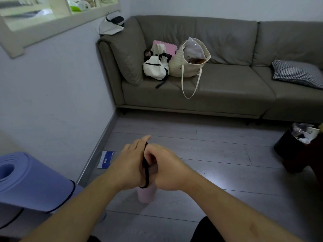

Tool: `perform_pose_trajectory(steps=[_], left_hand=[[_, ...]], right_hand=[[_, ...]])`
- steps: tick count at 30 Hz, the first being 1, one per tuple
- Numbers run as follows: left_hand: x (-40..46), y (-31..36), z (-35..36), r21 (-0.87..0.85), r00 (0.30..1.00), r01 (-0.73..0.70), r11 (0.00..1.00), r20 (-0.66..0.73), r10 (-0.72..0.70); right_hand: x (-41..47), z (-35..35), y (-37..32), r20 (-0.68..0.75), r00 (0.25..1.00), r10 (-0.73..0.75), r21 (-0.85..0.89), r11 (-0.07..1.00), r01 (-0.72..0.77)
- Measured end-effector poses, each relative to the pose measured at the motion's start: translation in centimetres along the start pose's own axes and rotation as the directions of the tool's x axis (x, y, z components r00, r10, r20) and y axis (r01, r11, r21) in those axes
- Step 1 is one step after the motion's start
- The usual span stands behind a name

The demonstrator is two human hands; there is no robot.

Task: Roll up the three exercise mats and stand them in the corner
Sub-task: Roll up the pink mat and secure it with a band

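A pink rolled mat (146,195) stands upright on the floor, its top hidden under my two hands. A black elastic band (146,169) runs between my hands above it. My left hand (130,163) has its fingers stretched out straight against the band. My right hand (166,170) has its fingers curled and grips the band from the other side. A purple rolled mat (29,182) with a black strap (70,193) round it lies at the lower left by the wall. I see no third mat.
A grey sofa (227,91) stands along the far wall with a white backpack (155,67), a cream tote bag (189,60) and a checked cushion (297,74). A black bin (295,149) is on the right. A blue-white packet (104,159) lies by the skirting.
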State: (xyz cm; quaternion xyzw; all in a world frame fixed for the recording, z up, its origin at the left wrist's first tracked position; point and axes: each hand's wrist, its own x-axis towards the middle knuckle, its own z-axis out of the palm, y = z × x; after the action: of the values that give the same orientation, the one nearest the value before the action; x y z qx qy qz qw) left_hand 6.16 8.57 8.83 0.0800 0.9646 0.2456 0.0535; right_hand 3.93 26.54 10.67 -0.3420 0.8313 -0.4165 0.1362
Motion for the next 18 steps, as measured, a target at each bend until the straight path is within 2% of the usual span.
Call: perform_pose_trajectory(steps=[1,3,5,7,11,12,14,16,18], left_hand=[[-0.1,0.0,0.0,-0.005,1.000,0.006,1.000,-0.023,-0.006],[-0.3,0.1,0.2,0.000,0.998,0.020,1.000,-0.059,-0.020],[-0.5,0.1,0.4,-0.001,0.995,0.045,0.999,-0.087,-0.045],[-0.7,0.3,0.7,0.018,0.995,0.042,0.999,-0.086,-0.041],[-0.8,0.4,0.8,0.034,0.997,0.045,0.998,-0.056,-0.043],[-0.9,0.3,0.8,0.032,0.998,0.042,0.999,-0.051,-0.040],[-1.2,-0.2,0.7,0.011,0.997,0.029,1.000,-0.072,-0.028],[-1.5,-0.8,0.4,-0.016,0.993,0.027,1.000,-0.112,-0.029],[-1.8,-1.3,0.0,-0.058,0.992,0.036,0.998,-0.115,-0.042]], right_hand=[[-0.2,0.0,0.1,-0.050,0.998,0.026,0.109,0.994,-0.021],[-0.6,0.4,0.4,-0.243,0.958,0.149,0.270,0.959,-0.081],[-0.7,0.8,0.5,-0.392,0.886,0.250,0.121,0.968,-0.219],[-0.5,1.5,0.1,-0.366,0.876,0.314,-0.137,0.913,-0.384],[0.4,2.2,-1.7,-0.275,0.922,0.272,-0.311,0.882,-0.353],[0.7,2.1,-1.7,-0.268,0.925,0.270,-0.296,0.890,-0.346],[1.0,1.7,-1.0,-0.325,0.891,0.316,-0.160,0.911,-0.381],[1.3,1.1,0.4,-0.389,0.811,0.436,0.035,0.887,-0.460],[1.2,1.1,2.4,-0.347,0.725,0.595,0.227,0.803,-0.551]])
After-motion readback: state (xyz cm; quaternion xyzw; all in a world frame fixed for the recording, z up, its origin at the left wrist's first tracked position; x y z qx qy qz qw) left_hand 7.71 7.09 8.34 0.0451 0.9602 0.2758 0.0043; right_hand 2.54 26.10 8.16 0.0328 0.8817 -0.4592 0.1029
